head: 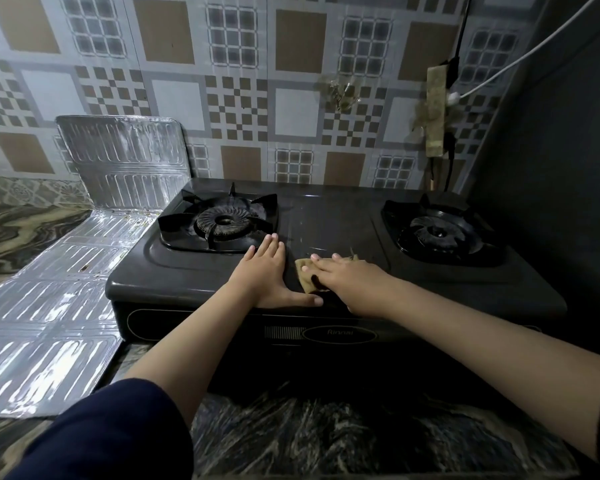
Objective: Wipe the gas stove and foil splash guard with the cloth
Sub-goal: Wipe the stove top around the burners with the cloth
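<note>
Right hand (347, 275) flat, pressing cloth (307, 271) mid-frame on stove (326, 216); left hand (267, 271) flat beside; I judge foil guard (84, 271), left, unwiped.

One view only, from a camera worn on the person's head. It looks forward and steeply down over both forearms, which reach in from the bottom edge, onto the stove (326, 216) at mid-frame. The stove sits near, square to the lens, with the tiled wall (243, 81) rising behind it. The wide angle bows the straight lines at the edges. The bench (326, 434) fills the lower frame, the foil guard (66, 289) the left.
</note>
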Available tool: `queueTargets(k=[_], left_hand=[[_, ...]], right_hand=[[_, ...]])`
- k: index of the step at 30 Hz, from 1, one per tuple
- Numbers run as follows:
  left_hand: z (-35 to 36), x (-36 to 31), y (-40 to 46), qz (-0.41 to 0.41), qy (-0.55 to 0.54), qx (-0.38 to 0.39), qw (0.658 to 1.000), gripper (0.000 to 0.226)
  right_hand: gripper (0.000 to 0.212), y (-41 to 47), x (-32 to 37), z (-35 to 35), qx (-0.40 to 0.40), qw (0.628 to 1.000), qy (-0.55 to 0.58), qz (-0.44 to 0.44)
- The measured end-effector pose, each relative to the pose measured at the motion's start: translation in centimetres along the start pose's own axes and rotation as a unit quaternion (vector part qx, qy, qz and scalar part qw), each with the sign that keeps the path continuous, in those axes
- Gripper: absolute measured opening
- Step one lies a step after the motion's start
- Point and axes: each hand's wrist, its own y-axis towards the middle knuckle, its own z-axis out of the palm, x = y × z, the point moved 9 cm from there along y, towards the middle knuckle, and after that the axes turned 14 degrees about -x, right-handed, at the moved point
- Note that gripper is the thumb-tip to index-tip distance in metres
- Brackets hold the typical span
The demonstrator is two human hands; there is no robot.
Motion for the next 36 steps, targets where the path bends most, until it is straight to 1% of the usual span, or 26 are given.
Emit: queueTargets(k=[4, 7, 10, 13, 16, 19, 22, 24, 27, 29, 32, 34, 36], left_hand=[[0.0, 0.0, 0.0, 0.001, 0.003, -0.002, 1.0, 0.145], [0.0, 0.1, -0.2, 0.002, 0.004, 0.0, 1.0, 0.15], [0.1, 0.0, -0.4, 0.004, 0.009, 0.0, 1.0, 0.156], [0.2, -0.2, -0.4, 0.006, 0.02, 0.003, 1.0, 0.157], [0.0, -0.6, -0.6, 0.014, 0.024, 0.01, 1.0, 0.156], [-0.3, -2.1, -0.5, 0.042, 0.033, 0.009, 0.999, 0.155], [-0.2, -4.3, 0.3, 0.056, 0.012, 0.006, 0.998, 0.154], [0.3, -5.4, 0.7, 0.048, 0.006, 0.005, 0.999, 0.151], [1.2, -5.8, 1.0, 0.022, 0.016, 0.01, 1.0, 0.149], [1.4, -5.6, 1.4, 0.014, 0.022, 0.005, 1.0, 0.149], [1.5, -5.6, 1.5, 0.018, 0.027, 0.005, 0.999, 0.149], [1.6, -5.6, 1.5, 0.018, 0.028, 0.003, 0.999, 0.15], [1.7, -5.7, 1.5, 0.019, 0.029, 0.004, 0.999, 0.149]], right_hand=[[0.08, -2.1, -3.0, 0.9, 0.014, 0.999, 0.002, 0.039], [0.087, -4.0, -5.5, 1.7, 0.028, 0.997, 0.009, 0.076], [0.086, -6.1, -7.9, 2.2, 0.037, 0.994, -0.005, 0.107], [0.084, -7.6, -9.1, 2.0, 0.044, 0.991, -0.011, 0.125], [0.076, -7.5, -8.9, 1.2, 0.063, 0.992, -0.023, 0.11], [0.062, -6.7, -9.0, -0.3, 0.085, 0.991, -0.025, 0.096], [0.044, -6.1, -9.4, -1.6, 0.115, 0.988, 0.025, 0.097], [0.037, -5.5, -10.3, -2.3, 0.139, 0.982, 0.058, 0.11], [0.038, -4.3, -12.2, -3.5, 0.159, 0.969, 0.137, 0.127], [0.04, -2.3, -14.3, -4.7, 0.114, 0.967, 0.182, 0.138], [0.04, 2.0, -16.9, -7.1, -0.009, 0.962, 0.221, 0.157], [0.05, 5.1, -17.9, -7.7, -0.08, 0.951, 0.239, 0.178], [0.056, 8.1, -18.3, -7.2, -0.133, 0.945, 0.224, 0.196]])
